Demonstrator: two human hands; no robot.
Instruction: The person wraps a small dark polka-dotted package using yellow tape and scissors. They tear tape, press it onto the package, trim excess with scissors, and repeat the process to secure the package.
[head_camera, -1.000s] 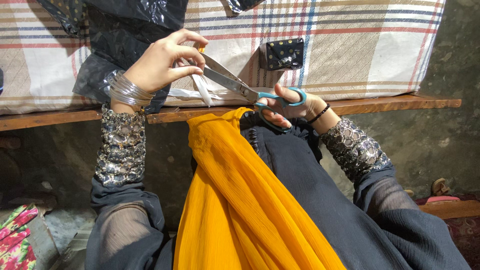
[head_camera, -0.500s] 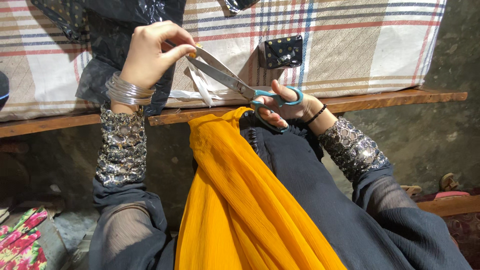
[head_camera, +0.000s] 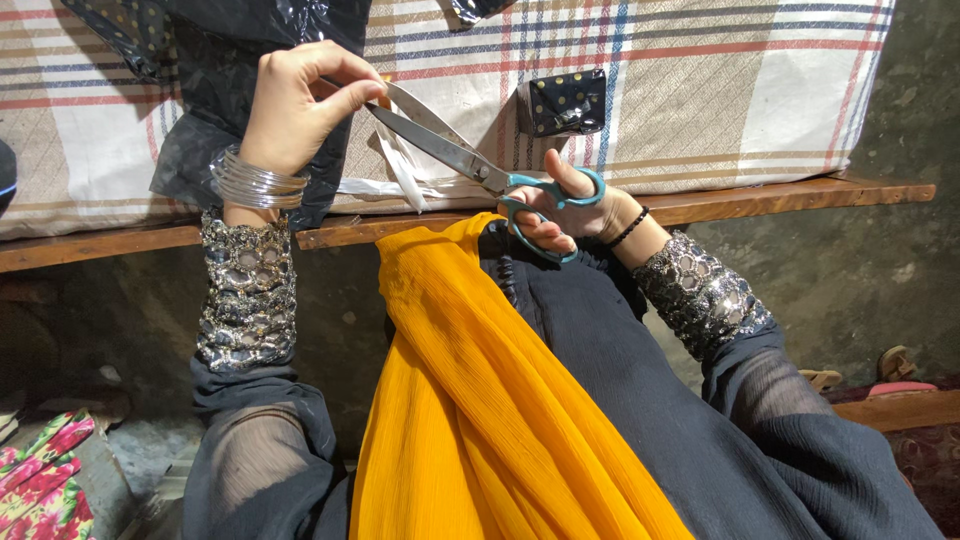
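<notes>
My right hand grips the teal handles of a pair of scissors. Its steel blades are parted and point up to the left. My left hand is raised at the blade tips, its thumb and fingers pinched on something small that I cannot make out. A white strip hangs below the blades, against the checked cloth. Silver bangles sit on my left wrist. An orange scarf drapes down my front over dark clothing.
A wooden shelf edge runs across under the checked cloth. Black plastic sheeting lies behind my left hand. A small black dotted pouch rests on the cloth. Floral fabric shows at the lower left, and a sandal at the right.
My left hand has risen up and to the left along the blades. The scissors have tilted a little steeper. My right hand stays in place.
</notes>
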